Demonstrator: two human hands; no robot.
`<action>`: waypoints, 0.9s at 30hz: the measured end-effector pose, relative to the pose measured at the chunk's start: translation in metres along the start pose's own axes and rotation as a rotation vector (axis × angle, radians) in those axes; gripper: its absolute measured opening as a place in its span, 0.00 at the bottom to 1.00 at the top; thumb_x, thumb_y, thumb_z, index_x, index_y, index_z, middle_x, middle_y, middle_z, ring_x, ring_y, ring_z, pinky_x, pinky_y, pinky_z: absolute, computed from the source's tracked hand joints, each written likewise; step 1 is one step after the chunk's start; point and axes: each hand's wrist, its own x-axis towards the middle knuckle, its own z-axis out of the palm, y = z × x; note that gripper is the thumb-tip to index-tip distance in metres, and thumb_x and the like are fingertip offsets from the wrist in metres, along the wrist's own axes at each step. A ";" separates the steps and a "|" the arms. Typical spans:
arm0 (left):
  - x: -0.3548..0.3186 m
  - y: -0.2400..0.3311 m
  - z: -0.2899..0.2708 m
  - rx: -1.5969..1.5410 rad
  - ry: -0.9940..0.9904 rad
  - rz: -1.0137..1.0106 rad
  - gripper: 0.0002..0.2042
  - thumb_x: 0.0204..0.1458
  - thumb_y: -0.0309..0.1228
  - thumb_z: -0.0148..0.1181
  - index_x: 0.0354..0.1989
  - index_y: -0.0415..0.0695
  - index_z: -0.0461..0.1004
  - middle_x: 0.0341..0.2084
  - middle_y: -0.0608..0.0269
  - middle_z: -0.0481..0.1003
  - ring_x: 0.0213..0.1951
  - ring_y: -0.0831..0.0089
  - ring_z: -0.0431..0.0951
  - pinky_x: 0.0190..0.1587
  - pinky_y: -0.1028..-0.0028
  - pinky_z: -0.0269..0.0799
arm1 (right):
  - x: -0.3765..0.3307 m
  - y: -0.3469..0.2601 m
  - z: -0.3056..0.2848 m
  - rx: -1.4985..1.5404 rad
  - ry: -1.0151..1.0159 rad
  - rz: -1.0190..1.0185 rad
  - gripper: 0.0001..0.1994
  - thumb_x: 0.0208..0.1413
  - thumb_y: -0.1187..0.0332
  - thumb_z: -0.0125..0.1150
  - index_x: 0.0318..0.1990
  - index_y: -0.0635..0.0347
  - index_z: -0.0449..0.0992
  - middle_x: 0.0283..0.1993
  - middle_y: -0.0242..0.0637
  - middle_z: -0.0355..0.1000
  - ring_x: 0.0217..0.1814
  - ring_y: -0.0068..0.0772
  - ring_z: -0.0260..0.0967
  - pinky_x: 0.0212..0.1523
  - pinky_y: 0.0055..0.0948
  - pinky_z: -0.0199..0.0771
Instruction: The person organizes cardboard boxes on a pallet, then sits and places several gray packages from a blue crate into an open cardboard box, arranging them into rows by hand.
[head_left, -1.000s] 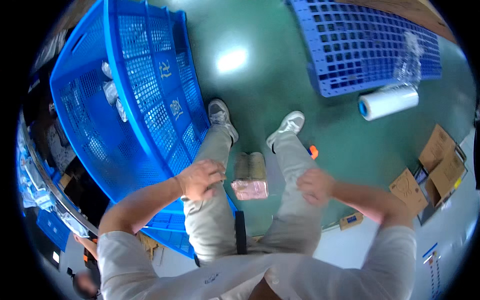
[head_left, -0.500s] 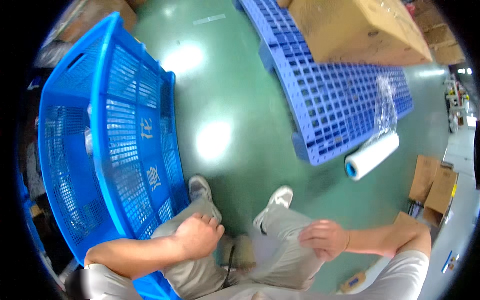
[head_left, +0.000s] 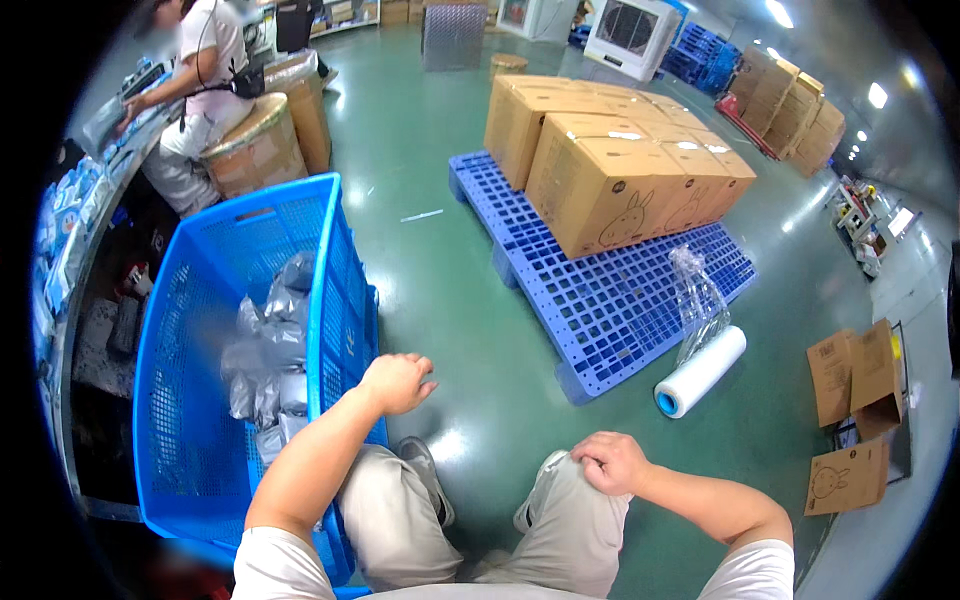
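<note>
From the head view, the left hand [head_left: 398, 382] hangs with fingers loosely curled, holding nothing, just beside the blue basket [head_left: 335, 262] rim. The right hand [head_left: 612, 462] rests curled on the right knee [head_left: 560, 500]. Open green floor [head_left: 450, 300] separates the basket from the blue pallet [head_left: 610, 310].

Dressed in a white short-sleeved shirt [head_left: 760, 578], sleeves ending above the elbows, forearms bare. Bare hands: left [head_left: 398, 382], right [head_left: 612, 462], no gloves, no watch or rings to be seen. Light beige trousers [head_left: 570, 530], loose and creased at the knees. Grey shoe [head_left: 428, 472] with a pale sole, only partly in view.
</note>
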 end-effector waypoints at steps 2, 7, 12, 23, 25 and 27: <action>-0.008 -0.005 0.010 0.053 -0.126 0.018 0.16 0.56 0.45 0.58 0.43 0.45 0.78 0.37 0.53 0.80 0.40 0.52 0.81 0.42 0.57 0.78 | -0.008 -0.004 0.000 -0.012 0.021 0.011 0.09 0.48 0.71 0.56 0.35 0.59 0.81 0.34 0.40 0.79 0.37 0.44 0.77 0.40 0.39 0.79; 0.010 0.016 0.002 0.152 -0.536 0.143 0.25 0.59 0.52 0.53 0.56 0.48 0.75 0.44 0.50 0.81 0.48 0.51 0.80 0.52 0.58 0.75 | -0.025 -0.005 -0.016 0.032 -0.210 0.087 0.10 0.53 0.64 0.58 0.38 0.58 0.80 0.40 0.41 0.78 0.41 0.47 0.76 0.43 0.43 0.78; 0.110 0.013 0.002 0.276 -0.770 0.101 0.27 0.59 0.54 0.52 0.60 0.50 0.73 0.49 0.51 0.79 0.53 0.52 0.78 0.54 0.56 0.74 | -0.036 0.001 -0.031 0.216 -0.444 -0.034 0.11 0.53 0.62 0.59 0.38 0.58 0.79 0.40 0.40 0.76 0.41 0.47 0.75 0.43 0.44 0.77; 0.395 0.030 -0.019 -0.034 -0.619 0.031 0.25 0.61 0.48 0.51 0.60 0.43 0.72 0.54 0.46 0.74 0.58 0.52 0.73 0.62 0.59 0.68 | 0.030 0.112 -0.036 0.233 -0.265 0.403 0.13 0.53 0.58 0.59 0.28 0.58 0.79 0.33 0.42 0.77 0.36 0.48 0.75 0.43 0.42 0.75; 0.416 0.018 -0.061 -0.034 -0.632 -0.054 0.26 0.61 0.48 0.51 0.60 0.42 0.72 0.56 0.46 0.73 0.59 0.52 0.72 0.63 0.60 0.67 | 0.046 0.110 -0.022 0.230 -0.187 0.570 0.15 0.54 0.55 0.59 0.32 0.59 0.79 0.36 0.44 0.78 0.40 0.49 0.76 0.46 0.42 0.74; 0.446 -0.003 -0.096 -0.063 -0.538 -0.150 0.26 0.61 0.49 0.52 0.59 0.41 0.72 0.57 0.45 0.72 0.59 0.50 0.71 0.63 0.59 0.66 | 0.066 0.108 -0.014 0.188 -0.187 0.747 0.19 0.56 0.51 0.59 0.37 0.60 0.80 0.40 0.46 0.78 0.44 0.51 0.76 0.49 0.44 0.73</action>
